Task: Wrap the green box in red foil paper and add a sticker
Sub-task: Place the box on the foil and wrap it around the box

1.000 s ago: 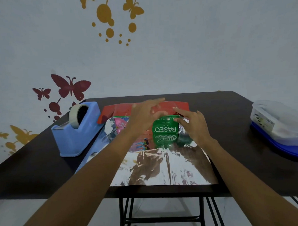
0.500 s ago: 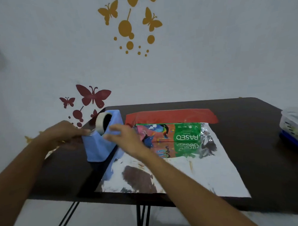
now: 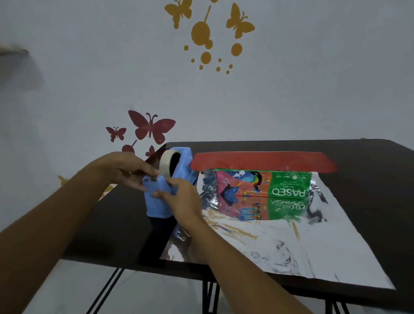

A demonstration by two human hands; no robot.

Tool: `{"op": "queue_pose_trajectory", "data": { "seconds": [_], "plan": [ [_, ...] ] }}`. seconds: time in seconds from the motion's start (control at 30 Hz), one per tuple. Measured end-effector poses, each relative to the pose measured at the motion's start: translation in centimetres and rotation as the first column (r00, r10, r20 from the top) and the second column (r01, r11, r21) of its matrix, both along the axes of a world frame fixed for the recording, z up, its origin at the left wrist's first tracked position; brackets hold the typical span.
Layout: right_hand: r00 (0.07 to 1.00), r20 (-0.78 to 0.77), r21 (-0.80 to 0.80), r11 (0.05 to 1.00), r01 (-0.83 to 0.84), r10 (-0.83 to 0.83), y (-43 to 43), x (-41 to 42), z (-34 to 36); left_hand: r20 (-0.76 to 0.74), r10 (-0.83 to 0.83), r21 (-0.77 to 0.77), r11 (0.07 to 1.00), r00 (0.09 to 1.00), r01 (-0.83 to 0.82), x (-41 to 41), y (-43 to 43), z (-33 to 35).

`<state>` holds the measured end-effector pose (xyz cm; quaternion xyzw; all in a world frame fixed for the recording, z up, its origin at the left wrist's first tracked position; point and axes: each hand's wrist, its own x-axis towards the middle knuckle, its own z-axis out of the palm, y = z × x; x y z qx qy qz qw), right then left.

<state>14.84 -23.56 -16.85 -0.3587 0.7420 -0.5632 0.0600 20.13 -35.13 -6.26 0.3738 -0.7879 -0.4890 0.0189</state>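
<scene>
The green PASEO box (image 3: 263,185) lies on its side on the foil paper (image 3: 274,243), which is spread silver side up on the table. The foil's far edge is folded up behind the box and shows its red side (image 3: 260,161). Both hands are to the left of the box, at the blue tape dispenser (image 3: 159,203). My left hand (image 3: 126,169) pinches at the tape end by the cutter, in front of the tape roll (image 3: 167,163). My right hand (image 3: 181,200) grips the dispenser's near end, thumb on top and fingers on its side.
The dark table (image 3: 366,174) stands against a white wall with butterfly decals. The foil's near edge overhangs the table's front edge (image 3: 323,291). Black metal table legs show below.
The view has swung left. My left hand moved right onto the dispenser's cutter end, and my right hand closed onto the dispenser's near end. The box and foil have not moved.
</scene>
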Motion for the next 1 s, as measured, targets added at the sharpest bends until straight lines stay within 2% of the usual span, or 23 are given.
{"op": "queue_pose_trajectory", "data": {
  "seconds": [0.1, 0.33, 0.53, 0.7, 0.87, 1.0],
  "plan": [
    [1.000, -0.019, -0.034, 0.999, -0.012, 0.011, -0.1, -0.1, -0.4, -0.098, 0.072, 0.174, 0.983, 0.993, -0.054, 0.3, -0.2, -0.3],
    [0.999, -0.039, 0.002, 1.000, 0.019, -0.019, -0.5, -0.5, -0.8, -0.241, 0.161, 0.288, 0.954, 0.957, -0.088, 1.6, -0.1, -0.8],
    [0.999, -0.026, -0.043, 0.999, -0.020, 0.018, -0.6, -1.0, -1.1, -0.329, 0.193, 0.206, 0.970, 0.924, -0.130, 3.5, 0.8, -2.7],
    [0.991, 0.023, -0.108, 0.985, -0.132, 0.135, -0.3, -1.7, -1.6, -0.458, 0.315, 0.207, 0.947, 0.832, -0.245, 4.0, 1.9, -6.7],
    [0.988, 0.021, -0.122, 0.981, -0.148, 0.152, -0.6, -2.2, -1.8, -0.576, 0.406, 0.207, 0.912, 0.709, -0.354, 3.3, 3.0, -8.2],
    [0.989, 0.034, -0.135, 0.981, -0.136, 0.142, -0.7, -2.1, -2.0, -0.568, 0.449, 0.261, 0.893, 0.690, -0.366, 3.5, 3.5, -9.1]
  ]
}}
